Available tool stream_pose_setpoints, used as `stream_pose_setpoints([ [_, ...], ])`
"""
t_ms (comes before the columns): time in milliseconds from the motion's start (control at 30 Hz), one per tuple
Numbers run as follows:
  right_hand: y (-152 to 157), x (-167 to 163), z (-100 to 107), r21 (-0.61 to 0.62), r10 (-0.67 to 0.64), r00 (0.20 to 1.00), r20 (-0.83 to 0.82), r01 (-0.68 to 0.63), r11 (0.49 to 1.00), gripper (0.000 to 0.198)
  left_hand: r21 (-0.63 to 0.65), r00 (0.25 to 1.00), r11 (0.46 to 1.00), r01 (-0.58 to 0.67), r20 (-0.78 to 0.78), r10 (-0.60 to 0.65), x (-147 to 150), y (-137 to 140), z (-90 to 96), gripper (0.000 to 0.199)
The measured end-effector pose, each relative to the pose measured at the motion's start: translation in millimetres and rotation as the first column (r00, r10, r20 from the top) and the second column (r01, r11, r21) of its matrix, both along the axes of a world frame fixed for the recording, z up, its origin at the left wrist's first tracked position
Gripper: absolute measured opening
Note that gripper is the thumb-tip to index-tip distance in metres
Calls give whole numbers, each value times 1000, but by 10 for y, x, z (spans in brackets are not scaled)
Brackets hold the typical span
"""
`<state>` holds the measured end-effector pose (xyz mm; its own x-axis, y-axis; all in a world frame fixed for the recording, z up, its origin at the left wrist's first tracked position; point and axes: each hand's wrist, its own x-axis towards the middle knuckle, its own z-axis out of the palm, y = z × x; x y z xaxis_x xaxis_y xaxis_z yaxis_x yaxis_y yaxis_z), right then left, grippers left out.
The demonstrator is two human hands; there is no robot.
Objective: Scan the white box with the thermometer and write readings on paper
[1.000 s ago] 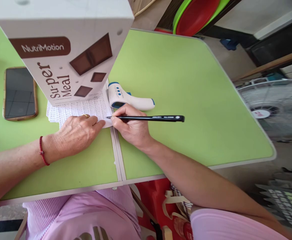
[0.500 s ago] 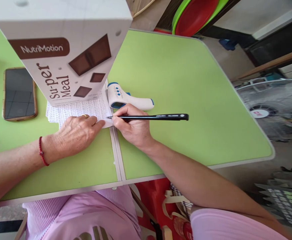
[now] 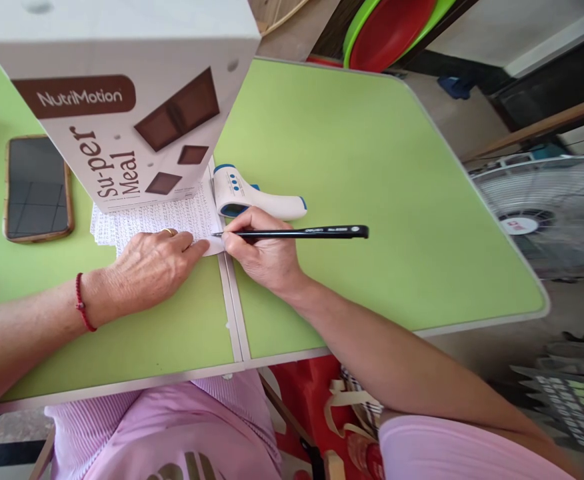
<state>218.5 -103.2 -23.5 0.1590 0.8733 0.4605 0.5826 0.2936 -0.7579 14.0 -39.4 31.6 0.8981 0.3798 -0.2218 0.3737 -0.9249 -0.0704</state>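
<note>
A black pen is pinched in my right hand, its tip at the right part of a handwritten paper sheet. My left hand lies flat over the lower part of the sheet, fingers stretched towards the pen tip; a red bracelet is on that wrist. Several sheets seem stacked there, their left edges fanned out. The tall white NutriMotion box stands over the far part of the papers and hides it. Just beyond my right hand rests a white and blue infrared thermometer.
A phone in a brown case lies left of the box on the green table. A metal seam runs across the tabletop under the papers. Past the right edge stands a fan. Red and green basins are beyond the far edge.
The pen's back end has swung slightly left and up while its tip stays nearly in place on the paper. My left hand keeps its place on the sheet.
</note>
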Motion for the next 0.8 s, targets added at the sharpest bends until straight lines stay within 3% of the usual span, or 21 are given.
stream_pose_setpoints([
  [400, -4, 1, -7, 46, 3, 1000, -2, -3, 999, 12, 35, 998, 999, 26, 51, -28, -32, 7, -28, 38],
  [800, -12, 15, -1, -21, -4, 1000, 18, 4, 1000, 11, 23, 999, 1000, 18, 44, -19, -7, 3, -10, 39],
])
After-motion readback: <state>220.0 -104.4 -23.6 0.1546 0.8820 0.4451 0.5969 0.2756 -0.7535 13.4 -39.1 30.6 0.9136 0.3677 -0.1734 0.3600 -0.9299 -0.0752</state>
